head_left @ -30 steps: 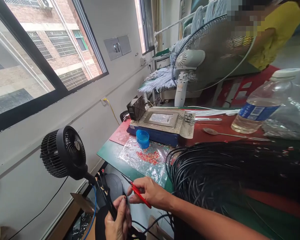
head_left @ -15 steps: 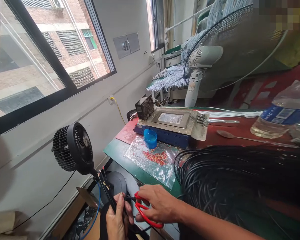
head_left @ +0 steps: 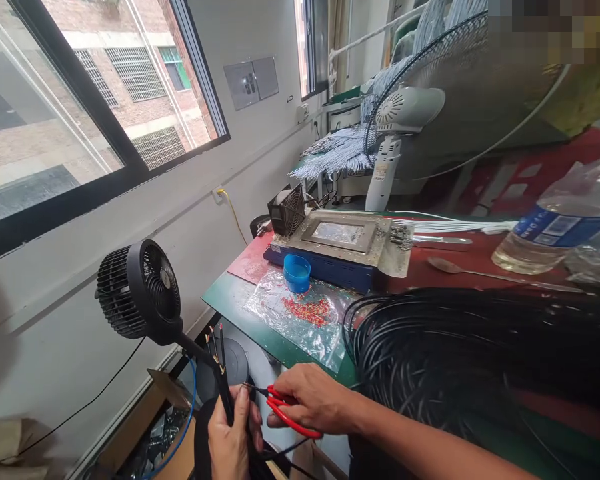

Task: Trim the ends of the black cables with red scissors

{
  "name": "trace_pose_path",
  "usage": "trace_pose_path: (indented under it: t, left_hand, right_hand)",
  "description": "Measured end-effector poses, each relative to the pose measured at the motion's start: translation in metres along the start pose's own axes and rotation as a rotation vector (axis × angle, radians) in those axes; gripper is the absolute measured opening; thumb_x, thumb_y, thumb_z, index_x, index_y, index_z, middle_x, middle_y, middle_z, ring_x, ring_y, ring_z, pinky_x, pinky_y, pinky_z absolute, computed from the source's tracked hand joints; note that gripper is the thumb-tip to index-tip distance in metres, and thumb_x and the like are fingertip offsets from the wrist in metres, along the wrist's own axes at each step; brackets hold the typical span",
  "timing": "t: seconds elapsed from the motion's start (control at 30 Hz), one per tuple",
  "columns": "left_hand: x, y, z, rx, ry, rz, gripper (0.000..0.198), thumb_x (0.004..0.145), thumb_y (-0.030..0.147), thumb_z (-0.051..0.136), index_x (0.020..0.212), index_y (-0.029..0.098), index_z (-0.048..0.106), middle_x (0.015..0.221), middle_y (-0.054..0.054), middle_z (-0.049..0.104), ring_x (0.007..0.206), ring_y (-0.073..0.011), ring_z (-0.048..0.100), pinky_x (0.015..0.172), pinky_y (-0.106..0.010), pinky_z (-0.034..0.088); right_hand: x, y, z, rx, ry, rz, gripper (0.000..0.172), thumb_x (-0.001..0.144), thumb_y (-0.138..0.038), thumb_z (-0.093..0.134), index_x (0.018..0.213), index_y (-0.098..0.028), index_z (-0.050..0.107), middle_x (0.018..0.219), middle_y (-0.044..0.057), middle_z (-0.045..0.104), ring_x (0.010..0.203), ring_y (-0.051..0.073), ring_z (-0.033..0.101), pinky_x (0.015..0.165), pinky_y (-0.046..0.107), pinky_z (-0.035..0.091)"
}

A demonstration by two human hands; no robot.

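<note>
The person's left hand [head_left: 233, 430] has its fingers closed around black cables [head_left: 223, 393], their stripped ends [head_left: 220, 366] at eleven o'clock. Toward three o'clock from it, the right hand [head_left: 317, 400] grips red-handled scissors [head_left: 276, 402], fingers bent round the parted handles, tips by the left thumb. From the right hand, a black cable heap [head_left: 415, 347] lies at two o'clock, a blue cup [head_left: 297, 284] at twelve.
</note>
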State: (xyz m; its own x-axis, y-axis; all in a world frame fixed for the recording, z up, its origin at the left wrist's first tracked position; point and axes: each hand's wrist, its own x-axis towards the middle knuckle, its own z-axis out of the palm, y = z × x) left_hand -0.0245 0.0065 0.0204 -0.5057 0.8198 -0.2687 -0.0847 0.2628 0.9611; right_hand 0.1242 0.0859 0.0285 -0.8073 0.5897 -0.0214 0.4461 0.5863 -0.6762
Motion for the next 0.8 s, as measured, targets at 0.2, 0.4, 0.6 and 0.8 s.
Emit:
trace_pose_path:
  t: [0.2, 0.4, 0.6, 0.8]
  left_hand:
    - [-0.001, 0.001, 0.002, 0.052, 0.002, 0.035, 0.027, 0.067, 0.046, 0.053, 0.071, 0.019, 0.049, 0.042, 0.007, 0.052, 0.028, -0.0052, 0.036, 0.03, -0.019, 0.027]
    - [-0.006, 0.003, 0.009, -0.058, -0.052, -0.031, 0.026, 0.068, 0.043, 0.054, 0.072, 0.018, 0.049, 0.041, 0.007, 0.052, 0.027, -0.0035, 0.035, 0.03, -0.016, 0.025]
    - [-0.008, 0.011, 0.011, -0.204, -0.043, -0.116, 0.022, 0.071, 0.038, 0.052, 0.08, 0.018, 0.048, 0.044, 0.007, 0.054, 0.026, -0.0029, 0.037, 0.028, -0.014, 0.013]
    - [-0.007, 0.008, 0.008, -0.151, 0.005, -0.064, 0.025, 0.071, 0.043, 0.049, 0.08, 0.02, 0.045, 0.042, 0.008, 0.053, 0.027, -0.0036, 0.036, 0.03, -0.016, 0.022]
  right_hand:
    - [0.0, -0.001, 0.0, 0.01, -0.002, 0.027, 0.04, 0.076, -0.05, 0.051, 0.055, -0.016, 0.053, 0.047, -0.005, 0.028, 0.046, 0.007, 0.018, 0.046, 0.022, 0.017]
    - [0.002, 0.003, 0.004, 0.149, 0.043, 0.029, 0.039, 0.076, -0.043, 0.052, 0.05, -0.014, 0.047, 0.046, -0.005, 0.024, 0.046, 0.006, 0.019, 0.045, 0.021, 0.017]
    - [0.002, 0.002, -0.002, 0.2, 0.052, 0.106, 0.044, 0.072, -0.055, 0.052, 0.055, -0.014, 0.051, 0.05, -0.005, 0.032, 0.048, 0.006, 0.026, 0.046, 0.02, 0.018]
    - [0.0, -0.004, -0.003, 0.005, -0.014, 0.066, 0.041, 0.069, -0.06, 0.053, 0.065, -0.019, 0.057, 0.058, -0.004, 0.045, 0.051, 0.008, 0.033, 0.048, 0.021, 0.019]
